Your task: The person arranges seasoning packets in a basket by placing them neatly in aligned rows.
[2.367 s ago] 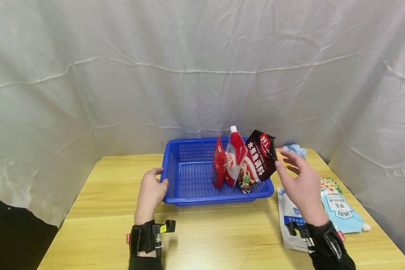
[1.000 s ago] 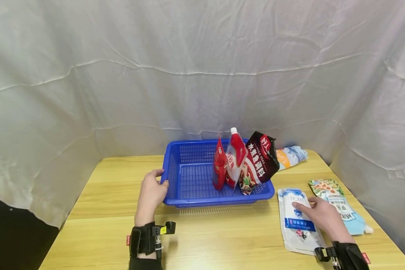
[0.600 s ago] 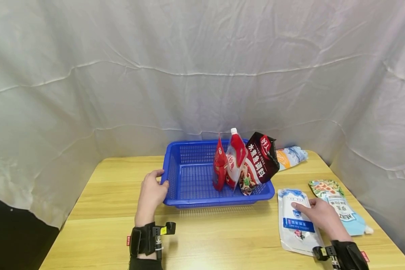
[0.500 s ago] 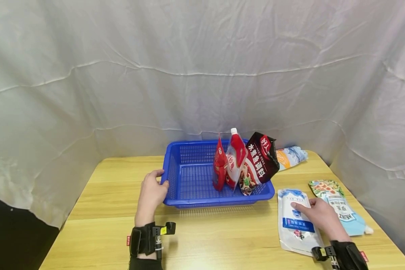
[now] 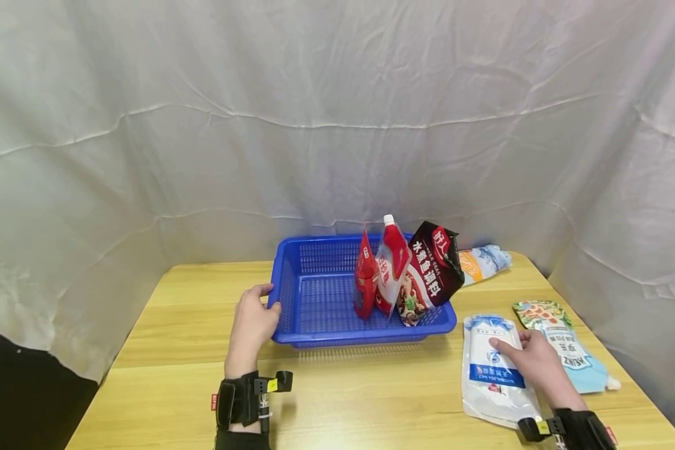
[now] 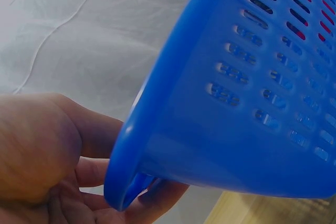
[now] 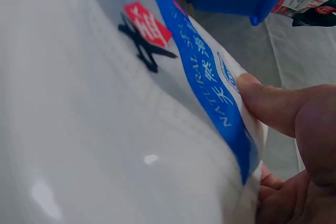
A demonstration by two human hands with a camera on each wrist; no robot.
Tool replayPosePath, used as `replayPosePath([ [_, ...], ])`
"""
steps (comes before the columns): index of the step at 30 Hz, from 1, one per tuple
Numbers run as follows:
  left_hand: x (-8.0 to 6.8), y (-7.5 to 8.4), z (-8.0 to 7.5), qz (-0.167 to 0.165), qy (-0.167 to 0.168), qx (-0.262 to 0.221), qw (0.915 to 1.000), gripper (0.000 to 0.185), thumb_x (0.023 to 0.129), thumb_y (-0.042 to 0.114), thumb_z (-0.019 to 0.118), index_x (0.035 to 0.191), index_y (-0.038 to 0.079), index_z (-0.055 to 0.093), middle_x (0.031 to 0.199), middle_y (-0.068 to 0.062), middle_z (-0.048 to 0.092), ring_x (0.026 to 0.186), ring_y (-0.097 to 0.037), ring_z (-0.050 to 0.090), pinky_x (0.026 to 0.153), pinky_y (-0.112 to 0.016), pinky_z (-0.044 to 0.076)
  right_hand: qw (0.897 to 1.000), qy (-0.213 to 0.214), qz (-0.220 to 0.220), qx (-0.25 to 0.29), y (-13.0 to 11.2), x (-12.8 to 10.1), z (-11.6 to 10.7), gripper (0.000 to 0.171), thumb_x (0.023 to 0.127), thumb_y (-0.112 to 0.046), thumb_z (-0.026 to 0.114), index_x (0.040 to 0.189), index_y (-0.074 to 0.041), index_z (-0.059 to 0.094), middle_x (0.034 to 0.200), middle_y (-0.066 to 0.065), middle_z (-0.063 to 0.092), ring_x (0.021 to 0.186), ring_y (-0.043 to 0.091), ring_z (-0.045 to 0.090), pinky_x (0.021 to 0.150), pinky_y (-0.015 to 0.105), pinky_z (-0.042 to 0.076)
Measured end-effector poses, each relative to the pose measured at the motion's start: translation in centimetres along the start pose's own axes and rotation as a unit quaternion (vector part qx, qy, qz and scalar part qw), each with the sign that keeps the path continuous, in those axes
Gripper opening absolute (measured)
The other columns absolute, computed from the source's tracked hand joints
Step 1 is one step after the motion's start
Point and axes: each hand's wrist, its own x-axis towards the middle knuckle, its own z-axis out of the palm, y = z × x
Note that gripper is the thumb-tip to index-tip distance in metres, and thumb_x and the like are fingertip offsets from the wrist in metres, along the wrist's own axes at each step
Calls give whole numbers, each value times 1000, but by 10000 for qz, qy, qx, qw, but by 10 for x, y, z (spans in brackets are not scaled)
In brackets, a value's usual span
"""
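At the left end of a blue plastic basket [image 5: 326,334], my left hand [image 5: 257,315] grips the rim. The left wrist view shows fingers [image 6: 157,199] under the basket rim [image 6: 157,90]. My right hand [image 5: 540,362] pinches the right edge of a white and blue bag of sea salt [image 5: 492,400]. In the right wrist view the thumb [image 7: 273,103] presses on the salt bag's [image 7: 105,129] face and the other fingers go behind its edge. Inside the basket stand a red pouch [image 5: 365,281], a white-capped sugar pouch [image 5: 390,275] and a black seasoning bag [image 5: 430,269] leaning right.
Right of the salt bag lies a light-blue Heinz pouch [image 5: 574,359], partly behind my right hand. A blue and orange packet [image 5: 486,262] lies at the back right, beyond the black bag. Grey cloth [image 5: 337,156] hangs around the wooden table [image 5: 371,400].
My right hand left the black bag and came down to the salt bag, whose near edge has since tilted up slightly. The left hand stayed on the basket rim.
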Motion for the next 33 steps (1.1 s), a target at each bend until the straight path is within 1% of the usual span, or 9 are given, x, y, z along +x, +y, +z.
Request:
replayPosePath([
  [3, 0, 0, 0, -23, -3, 8, 10000, 48, 101, 7, 60, 146, -7, 51, 144, -31, 50, 120, -46, 63, 91, -54, 59, 9999, 96, -1, 142, 3, -1, 0, 94, 97, -57, 67, 139, 20, 34, 112, 31, 55, 93, 32, 59, 71, 36, 50],
  [6, 0, 0, 0, -36, -4, 27, 10000, 47, 101, 7, 60, 146, -7, 51, 145, -31, 50, 120, -45, 63, 92, -54, 59, 9996, 151, -17, 248, 5, -4, -1, 100, 98, -58, 63, 145, 23, 27, 126, 41, 49, 105, 42, 59, 83, 47, 53],
  [8, 0, -1, 1, -39, -6, 27, 10000, 47, 101, 7, 60, 146, -7, 50, 144, -31, 50, 120, -45, 62, 92, -54, 58, 9992, 137, 1, 368, 6, -6, -2, 100, 100, -58, 60, 147, 23, 23, 134, 45, 44, 113, 48, 57, 91, 56, 51],
  [11, -1, -1, 1, -28, 8, 20, 10000, 47, 101, 6, 60, 146, -7, 51, 144, -31, 50, 120, -46, 63, 92, -54, 59, 9984, 130, 13, 553, 6, -11, -5, 102, 102, -58, 55, 150, 23, 18, 141, 49, 36, 122, 53, 52, 99, 61, 47],
  [13, -1, -2, 1, -23, 10, 12, 10000, 47, 101, 6, 59, 145, -7, 51, 144, -31, 50, 120, -46, 63, 91, -54, 59, 9974, 160, 33, 706, 4, -14, -7, 103, 102, -59, 53, 151, 23, 15, 142, 49, 36, 120, 50, 56, 96, 56, 51],
  [16, -1, -2, 0, -40, 11, 8, 10000, 47, 102, 6, 59, 146, -7, 50, 144, -31, 50, 120, -46, 62, 91, -54, 59, 9962, 290, 8, 825, 1, -19, -10, 101, 102, -59, 53, 151, 22, 17, 141, 48, 40, 109, 42, 64, 83, 38, 57],
  [20, -2, -3, 0, -62, 14, 38, 10000, 47, 102, 7, 59, 146, -7, 50, 144, -31, 50, 121, -46, 62, 92, -55, 59, 9948, 496, -86, 884, -7, -27, -14, 95, 103, -58, 54, 148, 20, 23, 139, 46, 45, 99, 30, 68, 65, 20, 53],
  [27, -2, -2, -1, -38, 14, 23, 10000, 47, 102, 6, 59, 146, -7, 51, 143, -31, 50, 120, -46, 62, 91, -54, 59, 9847, 741, -138, 1572, -26, -42, -18, 90, 103, -53, 56, 152, 13, 22, 144, 40, 47, 80, 6, 68, 67, 21, 59],
  [33, 0, -1, 1, 23, 17, 23, 10000, 47, 101, 6, 59, 145, -7, 51, 143, -31, 51, 121, -46, 62, 92, -55, 58, 9763, 764, -133, 2019, -44, -52, -21, 89, 104, -50, 56, 157, 10, 17, 147, 38, 45, 78, 1, 68, 70, 24, 61],
])
